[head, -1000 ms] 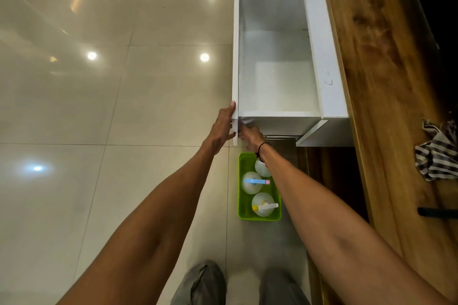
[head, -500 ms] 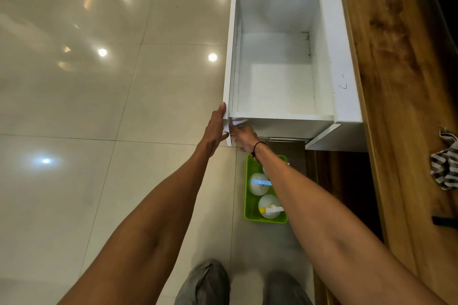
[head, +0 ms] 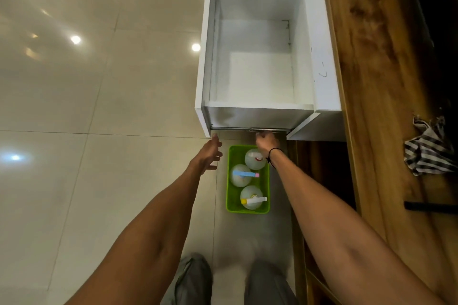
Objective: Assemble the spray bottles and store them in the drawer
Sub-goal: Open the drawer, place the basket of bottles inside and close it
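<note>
The white drawer stands pulled far out of the cabinet, and its inside is bare. On the floor below it sits a green basket holding three clear spray bottles: one with a white and red head, one with a blue and pink head, one with a white and yellow head. My left hand hangs just under the drawer front's lower corner, fingers relaxed, holding nothing. My right hand is at the metal rail under the drawer with curled fingers; their tips are hidden.
A wooden counter runs along the right, with a striped cloth and a black bar-like object on it. Glossy floor tiles spread to the left. My legs are at the bottom edge.
My left hand has let go of the drawer front and dropped slightly. My right hand has shifted right along the drawer's underside. The drawer is pulled out further.
</note>
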Demonstrator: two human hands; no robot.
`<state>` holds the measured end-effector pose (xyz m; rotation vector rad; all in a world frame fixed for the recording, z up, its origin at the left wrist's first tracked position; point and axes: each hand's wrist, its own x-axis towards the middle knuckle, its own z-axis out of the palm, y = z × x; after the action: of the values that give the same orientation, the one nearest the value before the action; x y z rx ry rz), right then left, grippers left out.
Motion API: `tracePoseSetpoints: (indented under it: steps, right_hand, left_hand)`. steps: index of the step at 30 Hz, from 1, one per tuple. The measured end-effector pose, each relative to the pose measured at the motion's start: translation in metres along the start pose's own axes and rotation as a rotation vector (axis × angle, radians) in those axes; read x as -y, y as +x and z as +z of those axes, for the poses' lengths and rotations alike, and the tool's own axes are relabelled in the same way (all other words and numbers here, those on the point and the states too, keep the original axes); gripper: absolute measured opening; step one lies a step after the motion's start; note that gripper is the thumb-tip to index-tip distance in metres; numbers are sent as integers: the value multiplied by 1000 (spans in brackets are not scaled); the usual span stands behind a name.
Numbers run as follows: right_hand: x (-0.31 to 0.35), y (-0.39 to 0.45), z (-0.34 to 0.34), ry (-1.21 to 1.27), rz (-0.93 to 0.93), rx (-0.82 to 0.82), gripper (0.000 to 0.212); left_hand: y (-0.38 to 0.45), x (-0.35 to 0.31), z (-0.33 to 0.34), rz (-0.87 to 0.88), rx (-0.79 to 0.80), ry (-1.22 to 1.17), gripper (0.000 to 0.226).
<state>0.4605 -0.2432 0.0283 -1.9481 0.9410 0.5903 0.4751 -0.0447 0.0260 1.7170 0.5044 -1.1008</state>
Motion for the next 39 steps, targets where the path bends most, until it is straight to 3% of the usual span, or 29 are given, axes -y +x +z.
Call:
tracePoseSetpoints:
  steps: [6, 16, 25, 39]
  right_hand:
    - [-49, 19, -3, 53, 176, 27, 62]
    - [-122, 9, 26, 150, 318, 222, 65]
    - [-118, -6, 23, 196, 290, 170, 61]
    - [-68, -94, -28, 172, 166, 91, 47]
  left_hand:
    - [16, 20, 33, -51, -22, 28, 80]
    - [32, 76, 66, -182, 89, 16, 85]
    - [22, 73, 72, -141, 30, -14, 79]
    - [-78, 27, 51, -40, -14, 47, 77]
